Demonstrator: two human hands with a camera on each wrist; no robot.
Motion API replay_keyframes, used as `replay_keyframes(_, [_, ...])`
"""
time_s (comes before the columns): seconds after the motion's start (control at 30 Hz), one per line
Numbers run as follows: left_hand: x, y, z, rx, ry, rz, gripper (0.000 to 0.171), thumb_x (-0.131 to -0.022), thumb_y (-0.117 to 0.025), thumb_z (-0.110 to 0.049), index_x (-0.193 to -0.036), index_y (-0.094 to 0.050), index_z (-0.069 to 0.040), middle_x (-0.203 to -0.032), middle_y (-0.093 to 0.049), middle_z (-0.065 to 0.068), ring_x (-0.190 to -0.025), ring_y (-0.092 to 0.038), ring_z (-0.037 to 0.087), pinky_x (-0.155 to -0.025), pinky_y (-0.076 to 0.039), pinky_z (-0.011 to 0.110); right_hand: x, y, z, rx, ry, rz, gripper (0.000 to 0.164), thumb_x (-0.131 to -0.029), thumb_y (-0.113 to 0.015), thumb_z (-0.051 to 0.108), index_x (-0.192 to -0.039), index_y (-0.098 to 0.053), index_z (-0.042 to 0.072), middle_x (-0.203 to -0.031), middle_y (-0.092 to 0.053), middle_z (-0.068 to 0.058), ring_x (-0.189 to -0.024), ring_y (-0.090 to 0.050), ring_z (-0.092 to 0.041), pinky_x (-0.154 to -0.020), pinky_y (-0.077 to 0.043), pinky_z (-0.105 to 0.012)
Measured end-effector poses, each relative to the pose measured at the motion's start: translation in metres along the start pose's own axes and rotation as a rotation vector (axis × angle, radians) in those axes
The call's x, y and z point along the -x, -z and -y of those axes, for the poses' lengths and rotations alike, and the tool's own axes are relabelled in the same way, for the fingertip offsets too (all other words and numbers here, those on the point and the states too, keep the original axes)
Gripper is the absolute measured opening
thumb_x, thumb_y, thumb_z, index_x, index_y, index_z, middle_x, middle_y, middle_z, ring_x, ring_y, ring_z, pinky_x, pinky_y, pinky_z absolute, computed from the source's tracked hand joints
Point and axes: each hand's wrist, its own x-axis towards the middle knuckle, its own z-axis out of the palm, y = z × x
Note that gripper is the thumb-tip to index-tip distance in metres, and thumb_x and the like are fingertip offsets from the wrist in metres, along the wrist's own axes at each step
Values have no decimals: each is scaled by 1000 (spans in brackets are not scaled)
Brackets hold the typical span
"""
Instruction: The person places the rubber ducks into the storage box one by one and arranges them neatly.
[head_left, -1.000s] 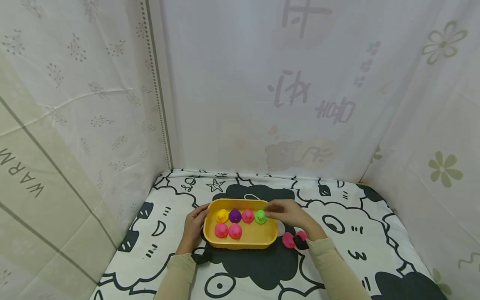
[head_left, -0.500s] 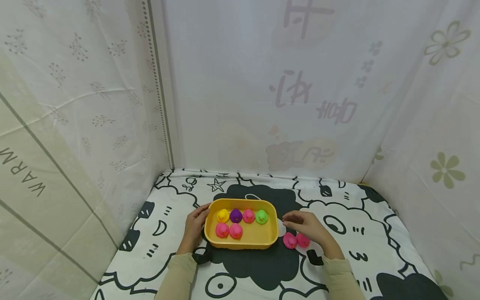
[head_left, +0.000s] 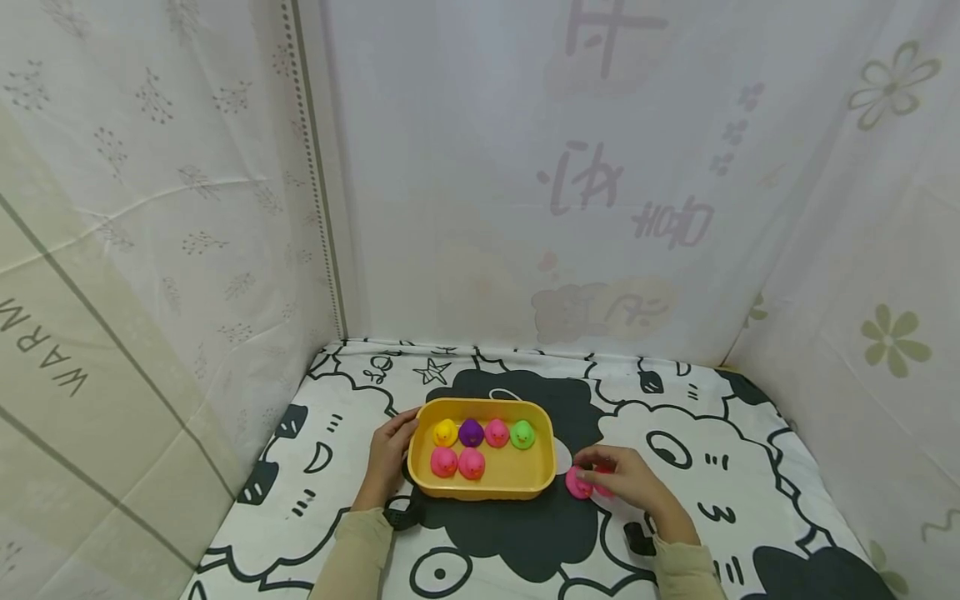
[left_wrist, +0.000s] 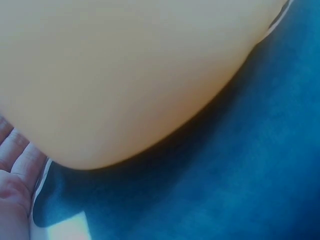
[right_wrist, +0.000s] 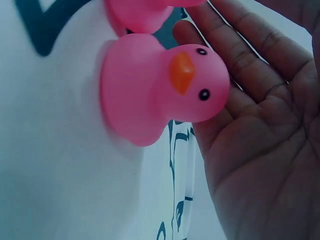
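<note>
My left hand [head_left: 386, 458] rests against the left side of a yellow plastic tray [head_left: 517, 477]. In the left wrist view its fingers [left_wrist: 22, 160] lie beside the tray wall. Inside the tray sit a yellow duck [head_left: 445, 432], a purple duck [head_left: 471, 432], a green duck [head_left: 522, 434] and several pink toy ducks [head_left: 471, 463]. To the right of the tray, my right hand [head_left: 633, 483] reaches over two pink rubber ducks on the cloth. One pink duck [right_wrist: 140, 87] is near the palm; the other pink duck [right_wrist: 142, 12] is by the fingertips, partly cut off.
A white cloth [head_left: 697, 450] with black cartoon drawings covers the surface. Pale printed curtains [head_left: 480, 208] hang at the back and on both sides. A dark wrist strap [head_left: 403, 512] circles the left wrist.
My right hand has moved from the green duck in the tray, out past the right rim and down to the two pink ducks. The left hand has stayed at the tray.
</note>
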Motion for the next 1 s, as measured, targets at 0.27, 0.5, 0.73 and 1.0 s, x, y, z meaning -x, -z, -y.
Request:
replay_keyframes(0.27, [-1,-1,-2,6,-9,8,36,-102,-56,-14,-135,-61,1,-139,-58,18,-125,-58,33,-100,-51,32,4,-1,4,102,54,-16,23,-88,-77,38,-108,-75,27,-97,-69,15,-89,-60,-13,-77,-56,-27])
replay_keyframes(0.5, [0,-1,-3,-15,-13,-1,36,-103,-56,-14,-135,-61,1,-139,-58,18,-125,-58,33,-101,-51,33,6,1,6,127,2,11,24,-87,-77,43,-107,-75,31,-99,-68,14,-92,-58,-16,-75,-55,-26])
replay_keyframes(0.73, [-2,0,-1,-5,-9,4,36,-103,-56,-14,-135,-61,0,-139,-58,18,-125,-58,33,-101,-51,33,11,3,5,144,33,18,27,-86,-78,39,-111,-74,29,-113,-69,7,-105,-61,-20,-89,-57,-41])
replay_keyframes(1.0, [-2,1,1,11,-10,3,36,-102,-57,-15,-134,-62,0,-140,-58,18,-126,-58,33,-100,-51,31,14,1,3,122,36,-10,27,-84,-81,35,-109,-74,30,-118,-70,2,-110,-61,-25,-95,-55,-52])
